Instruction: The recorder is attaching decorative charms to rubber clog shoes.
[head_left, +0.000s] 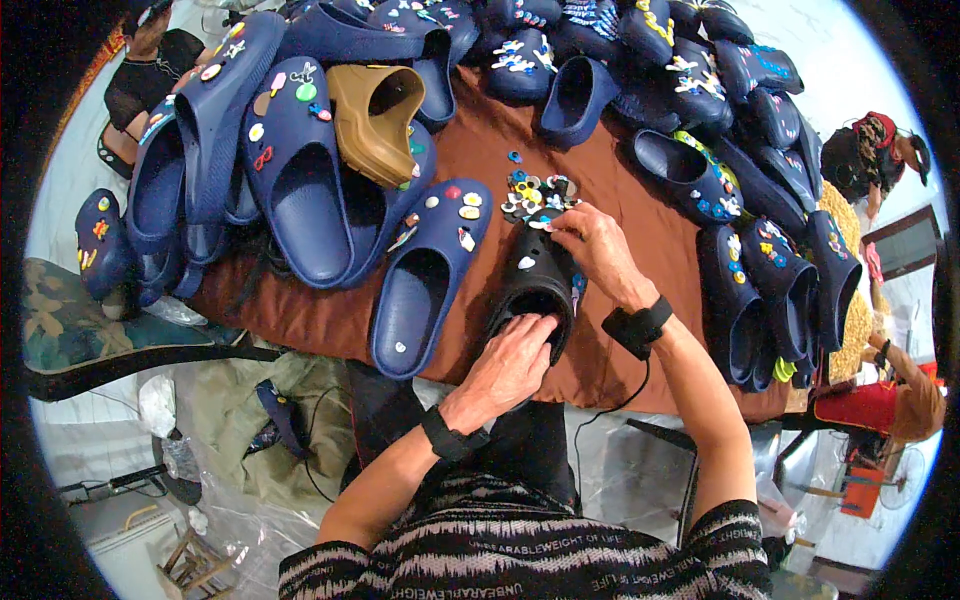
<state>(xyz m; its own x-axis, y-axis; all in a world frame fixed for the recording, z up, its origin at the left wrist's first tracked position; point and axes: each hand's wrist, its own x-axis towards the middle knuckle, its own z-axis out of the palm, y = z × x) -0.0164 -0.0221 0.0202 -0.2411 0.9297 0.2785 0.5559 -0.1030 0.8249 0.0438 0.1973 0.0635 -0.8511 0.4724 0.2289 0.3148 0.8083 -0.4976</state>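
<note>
A black clog (515,268) sits at the table's near edge with its toe pointing away from me. My left hand (505,368) reaches into its foot opening, steadying it from inside; those fingertips are hidden. At the toe, my right hand (597,255) pinches a small white-and-blue shoe charm (541,223) against the top. One white charm (526,263) shows on the clog's upper. Just beyond the toe lies a pile of loose charms (540,192) in mixed colours. To the left rests a dark blue clog (420,290) with several charms on its upper.
Brown cloth (640,270) covers the table. Large blue clogs (310,220) and a tan clog (378,120) are heaped at left; more blue clogs (735,300) line the back and right. Other people, including a person in a cap (870,160), are beyond the table.
</note>
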